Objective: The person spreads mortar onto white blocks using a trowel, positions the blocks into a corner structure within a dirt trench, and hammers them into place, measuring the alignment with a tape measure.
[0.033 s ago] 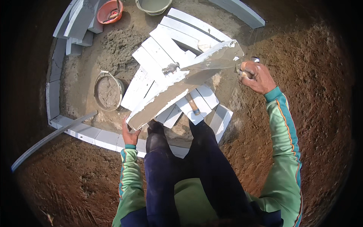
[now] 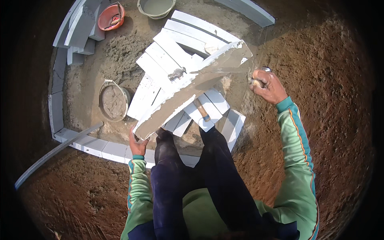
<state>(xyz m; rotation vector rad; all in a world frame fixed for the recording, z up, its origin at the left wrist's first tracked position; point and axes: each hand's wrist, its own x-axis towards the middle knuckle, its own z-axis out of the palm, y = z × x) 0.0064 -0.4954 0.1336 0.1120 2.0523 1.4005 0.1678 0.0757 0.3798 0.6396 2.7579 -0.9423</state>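
A long white block point(image 2: 172, 102) lies slantwise across a stack of similar blocks, its upward face coated with grey mortar. At its lower left end, my left hand point(image 2: 138, 145) is closed around the block's edge. Off the upper right end, my right hand point(image 2: 273, 85) grips the handle of a trowel. Its thin grey blade point(image 2: 228, 69) points left and lies along the mortar, hard to tell apart from it. Beneath the coated block lies a hammer point(image 2: 203, 111); its metal head and wooden handle show on opposite sides, the middle hidden.
A bucket of mortar point(image 2: 114, 101) stands left of the stacked blocks point(image 2: 158, 58). Farther back are an orange basin point(image 2: 108, 20) with tools and another bucket point(image 2: 156, 15). A curved block wall point(image 2: 86, 143) runs around the left and front, with a metal bar point(image 2: 60, 153) across it.
The whole view has shifted slightly. The trowel blade now appears more edge-on against the mortar. Both hands keep their holds.
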